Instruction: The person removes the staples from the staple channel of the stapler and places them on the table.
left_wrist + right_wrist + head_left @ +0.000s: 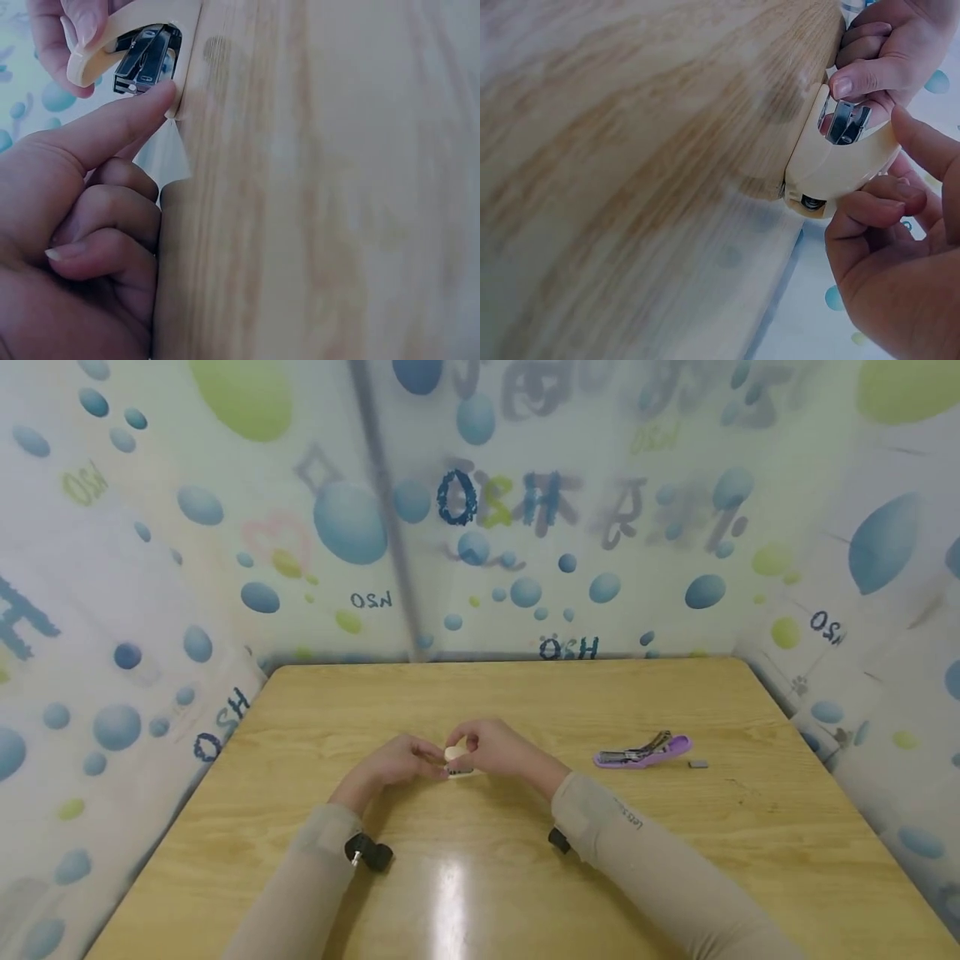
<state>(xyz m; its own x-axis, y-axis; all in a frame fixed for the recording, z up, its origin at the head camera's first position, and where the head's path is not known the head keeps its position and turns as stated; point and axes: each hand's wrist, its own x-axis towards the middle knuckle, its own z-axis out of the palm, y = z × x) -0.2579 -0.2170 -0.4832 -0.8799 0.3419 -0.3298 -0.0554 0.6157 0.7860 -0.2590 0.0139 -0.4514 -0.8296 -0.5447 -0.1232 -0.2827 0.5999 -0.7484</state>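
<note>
A cream stapler (454, 752) stands on the wooden table between both hands. Its top cover (831, 169) is raised away from the metal staple magazine (146, 58), which shows in both wrist views. With thumb and forefinger, my left hand (401, 760) pinches the front end of the stapler's base; its other fingers are curled in. My right hand (502, 748) holds the raised cover between thumb and fingers, the thumb near the cover's tip in the right wrist view.
Right of the hands, a purple stapler (680, 745) lies opened on the table (510, 893), its metal parts showing. Beside it is a small grey staple strip (698, 764). Patterned curtain-like walls (480, 585) border the table at the back and both sides.
</note>
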